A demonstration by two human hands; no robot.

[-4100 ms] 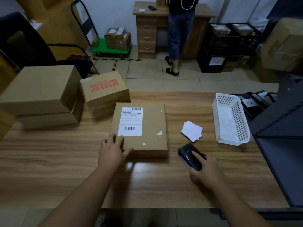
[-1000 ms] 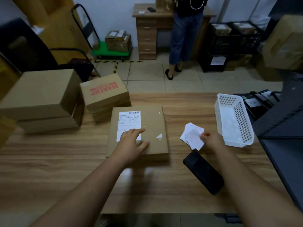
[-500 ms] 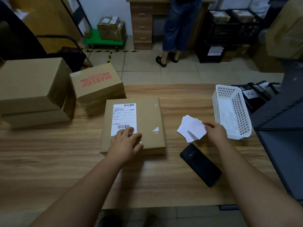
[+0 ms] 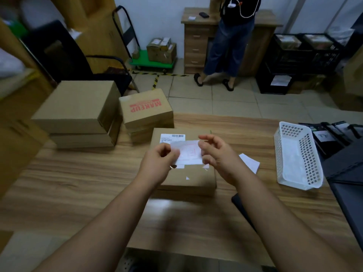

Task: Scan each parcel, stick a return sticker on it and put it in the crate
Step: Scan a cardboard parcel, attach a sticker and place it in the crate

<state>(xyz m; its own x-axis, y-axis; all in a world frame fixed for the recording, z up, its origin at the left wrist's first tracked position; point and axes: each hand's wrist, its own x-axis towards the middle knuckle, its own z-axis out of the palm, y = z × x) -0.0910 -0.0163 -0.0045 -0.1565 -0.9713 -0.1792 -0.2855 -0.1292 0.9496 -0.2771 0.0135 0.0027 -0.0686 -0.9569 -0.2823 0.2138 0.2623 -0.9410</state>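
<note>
Left fingers (image 4: pixel 167 152) pinch the return sticker (image 4: pixel 189 153) at its left edge, right hand (image 4: pixel 216 154) pinching the right edge, probably to peel the backing. Parcel (image 4: pixel 196 179) lies just under both hands, spare stickers (image 4: pixel 250 163) right of them.

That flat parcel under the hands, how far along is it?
The scanner lies set down, so scanning looks done. Left hand and right hand hold a return sticker above the flat parcel, not yet stuck. Crating remains, as do the stacked boxes.
</note>
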